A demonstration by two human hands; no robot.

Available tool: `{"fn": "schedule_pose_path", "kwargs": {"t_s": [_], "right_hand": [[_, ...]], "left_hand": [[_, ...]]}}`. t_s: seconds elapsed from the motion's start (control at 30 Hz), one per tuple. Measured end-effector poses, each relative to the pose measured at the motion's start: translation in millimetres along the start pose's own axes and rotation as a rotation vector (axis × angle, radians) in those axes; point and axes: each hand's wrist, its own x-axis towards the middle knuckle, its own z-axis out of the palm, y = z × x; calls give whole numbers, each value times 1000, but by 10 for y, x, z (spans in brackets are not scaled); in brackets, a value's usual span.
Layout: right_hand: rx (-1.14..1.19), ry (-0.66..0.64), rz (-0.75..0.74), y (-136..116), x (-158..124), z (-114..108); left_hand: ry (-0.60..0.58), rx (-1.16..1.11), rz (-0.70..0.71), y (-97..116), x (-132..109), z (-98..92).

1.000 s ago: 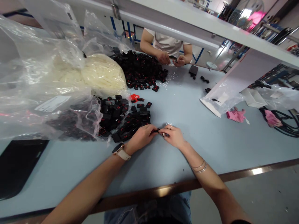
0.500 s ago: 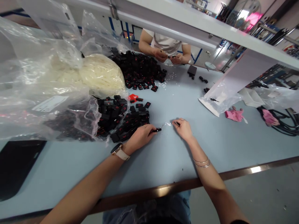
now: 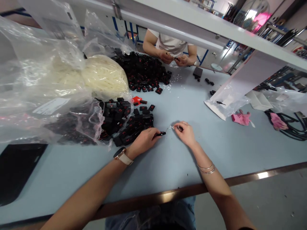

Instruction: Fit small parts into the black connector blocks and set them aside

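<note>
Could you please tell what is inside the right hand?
A dark item partly shows inside the right hand; the hand covers the rest, so its full shape cannot be seen. Small white pieces lie beside the hand; whether it pinches one, I cannot tell.

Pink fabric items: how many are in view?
2: a pink fabric glove beside a clear plastic bag, and a crumpled pink fabric piece by black cables; others may be hidden.

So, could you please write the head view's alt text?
A person's left hand holds a black plastic piece at a pale blue table; the right hand, beside tiny white bits, holds something dark. Black plastic parts are heaped nearby.
</note>
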Motion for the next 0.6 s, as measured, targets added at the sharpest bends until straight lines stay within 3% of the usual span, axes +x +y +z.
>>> {"fn": "schedule_pose_path", "kwargs": {"t_s": [0.17,0.33,0.6], "right_hand": [[90,-94,-153,-227,-103,76],[-84,-197,-201,-275,-151,154],[-276,-239,-235,-322,-153,144]], "left_hand": [[5,-4,-5,-22,-10,23],[-6,-10,-9,1,-8,0],[-16,15,-7,40,3,-19]]}}
